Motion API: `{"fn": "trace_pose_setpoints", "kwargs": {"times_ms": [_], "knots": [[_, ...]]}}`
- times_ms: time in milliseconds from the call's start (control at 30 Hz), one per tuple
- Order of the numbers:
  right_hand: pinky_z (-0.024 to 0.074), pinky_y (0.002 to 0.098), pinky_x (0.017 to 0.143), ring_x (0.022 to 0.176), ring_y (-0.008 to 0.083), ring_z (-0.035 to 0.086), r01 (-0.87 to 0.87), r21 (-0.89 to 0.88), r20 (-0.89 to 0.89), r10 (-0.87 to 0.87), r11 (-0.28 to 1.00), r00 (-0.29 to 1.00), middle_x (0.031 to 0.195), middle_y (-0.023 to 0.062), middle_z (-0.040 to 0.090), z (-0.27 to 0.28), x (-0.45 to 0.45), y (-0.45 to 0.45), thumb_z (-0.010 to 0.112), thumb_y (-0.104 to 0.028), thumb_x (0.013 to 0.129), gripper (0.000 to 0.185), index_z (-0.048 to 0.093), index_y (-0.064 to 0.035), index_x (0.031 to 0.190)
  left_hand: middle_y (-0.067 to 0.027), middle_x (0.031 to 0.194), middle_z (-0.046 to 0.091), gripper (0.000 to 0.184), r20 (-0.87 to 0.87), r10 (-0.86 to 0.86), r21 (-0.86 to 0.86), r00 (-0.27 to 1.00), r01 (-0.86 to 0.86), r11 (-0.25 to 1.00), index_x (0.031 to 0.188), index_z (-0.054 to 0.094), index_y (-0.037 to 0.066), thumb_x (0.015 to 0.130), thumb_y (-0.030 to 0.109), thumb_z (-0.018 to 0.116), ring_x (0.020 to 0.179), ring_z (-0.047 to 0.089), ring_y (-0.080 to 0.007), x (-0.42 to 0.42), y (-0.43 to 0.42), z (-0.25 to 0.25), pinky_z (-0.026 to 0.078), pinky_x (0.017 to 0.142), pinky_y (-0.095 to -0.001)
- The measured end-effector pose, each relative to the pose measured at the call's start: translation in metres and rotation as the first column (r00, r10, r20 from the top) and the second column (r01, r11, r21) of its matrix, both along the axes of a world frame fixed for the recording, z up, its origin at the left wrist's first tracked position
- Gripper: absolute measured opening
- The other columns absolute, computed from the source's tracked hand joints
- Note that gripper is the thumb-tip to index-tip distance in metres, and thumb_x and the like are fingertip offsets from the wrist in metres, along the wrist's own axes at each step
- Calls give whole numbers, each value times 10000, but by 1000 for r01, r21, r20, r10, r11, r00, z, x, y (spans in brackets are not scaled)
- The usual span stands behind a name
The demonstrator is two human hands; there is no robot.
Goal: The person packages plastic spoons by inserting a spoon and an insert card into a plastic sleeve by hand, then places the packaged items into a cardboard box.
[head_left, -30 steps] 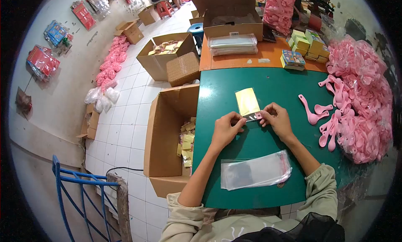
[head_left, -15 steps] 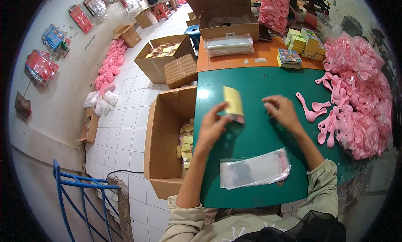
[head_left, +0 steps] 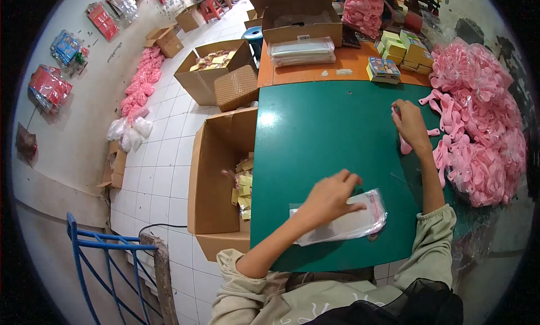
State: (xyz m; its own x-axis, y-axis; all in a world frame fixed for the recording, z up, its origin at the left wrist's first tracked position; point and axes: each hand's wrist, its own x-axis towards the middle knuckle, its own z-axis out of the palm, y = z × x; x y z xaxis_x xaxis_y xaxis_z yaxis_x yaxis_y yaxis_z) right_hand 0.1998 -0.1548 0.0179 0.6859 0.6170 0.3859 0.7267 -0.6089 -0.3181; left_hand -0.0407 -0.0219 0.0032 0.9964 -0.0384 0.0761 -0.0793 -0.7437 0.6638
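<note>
Over the right side of the green table, right hand is at a pink spoon, fingertips by its handle. Can't tell whether they're clamped on it or just touching. Left hand is over the flat clear bags near the front edge; thumb and fingers apart, nothing visible between them. Slight blur, so can't confirm bag contact.

Progress: yellow-backed packets are in the tall carton at the table's left side; look finished, my read. No packet in either hand. Left to work through, judging by stock: flat bags, loose pink spoons beside the right hand, and the big plastic-wrapped spoon pile along the right edge. Yellow card blocks and a printed card stack sit on the orange surface. Total count not readable.

Containers:
- Tall carton: flaps open, packets lying loose and jumbled low down. Depth of the fill hidden.
- Floor carton farther back: open, more yellow-and-pink packets near the rim. Looks fuller.
- Open box on orange surface: lid up, clear plastic inside, rest unclear. Bag stack lies in front.
</note>
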Motion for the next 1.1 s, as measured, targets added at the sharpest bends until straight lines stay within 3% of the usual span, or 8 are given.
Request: {"fn": "trace_pose_setpoints", "kwargs": {"times_ms": [100, 300, 433, 500, 600, 700, 833, 1100], "knots": [[462, 417, 665, 743, 363, 585, -95, 220, 29, 91, 971, 995, 800, 203, 598, 12, -5, 6, 550, -59, 799, 132, 572, 11, 908, -127, 899, 579, 307, 8, -27, -54, 1000, 28, 998, 1001, 562, 36, 755, 166, 689, 825, 620, -270, 1, -9, -11, 500, 710, -347], [490, 331, 612, 669, 230, 634, -80, 279, -151, 126, 957, 980, 736, 162, 614, 61, -41, 3, 582, -56, 785, 135, 567, 43, 875, -107, 796, 660, 151, -33, 47, -394, 998, -56, 917, 877, 603, 7, 769, 93, 664, 740, 647, -168, 6, 13, -5, 504, 676, -289], [500, 298, 561, 637, 184, 641, -130, 299, -484, 268, 945, 833, 719, 150, 615, 81, -61, 2, 600, -50, 764, 139, 571, 53, 853, -83, 836, 666, 98, -176, 77, -427, 981, -147, 892, 882, 575, 2, 825, 75, 607, 782, 634, -119, 7, 26, 3, 505, 690, -266], [501, 294, 537, 618, 188, 645, -234, 275, -583, 355, 933, 731, 696, 144, 622, 81, -65, 2, 598, -51, 764, 121, 573, 49, 828, -109, 876, 662, 99, -169, 96, -601, 981, -180, 779, 897, 536, 0, 850, 75, 581, 802, 631, -134, 10, 30, -10, 507, 695, -263], [504, 300, 544, 622, 193, 654, -417, 4, -438, 377, 909, 816, 660, 130, 630, 73, -64, 5, 598, -61, 777, 105, 575, 36, 810, -157, 935, 649, 144, -184, 85, -794, 979, -200, 574, 960, 459, 28, 877, 85, 562, 836, 629, -161, 14, 43, -22, 514, 707, -252], [502, 258, 536, 625, 151, 642, -321, 173, -421, 365, 931, 831, 696, 100, 639, 66, -62, 9, 595, -53, 809, 100, 563, 34, 847, -155, 929, 651, 230, -269, 109, -870, 957, -290, 400, 1020, 447, 54, 862, 110, 605, 826, 632, -146, 11, 52, -13, 508, 680, -220], [507, 227, 542, 663, 126, 645, -93, 411, -424, 280, 907, 861, 737, 88, 651, 74, -76, 19, 595, -58, 829, 108, 570, 24, 894, -137, 912, 656, 282, -258, 156, -883, 953, -298, 362, 1060, 455, 44, 849, 120, 627, 815, 633, -138, 9, 54, -7, 498, 660, -208], [522, 242, 553, 648, 125, 645, -128, 534, -409, 387, 836, 826, 735, 102, 664, 67, -87, 28, 608, -84, 831, 125, 586, 13, 907, -102, 895, 661, 343, -260, 193, -870, 946, -316, 378, 1108, 482, 24, 832, 138, 652, 811, 636, -120, 9, 53, 1, 493, 673, -212]]}}
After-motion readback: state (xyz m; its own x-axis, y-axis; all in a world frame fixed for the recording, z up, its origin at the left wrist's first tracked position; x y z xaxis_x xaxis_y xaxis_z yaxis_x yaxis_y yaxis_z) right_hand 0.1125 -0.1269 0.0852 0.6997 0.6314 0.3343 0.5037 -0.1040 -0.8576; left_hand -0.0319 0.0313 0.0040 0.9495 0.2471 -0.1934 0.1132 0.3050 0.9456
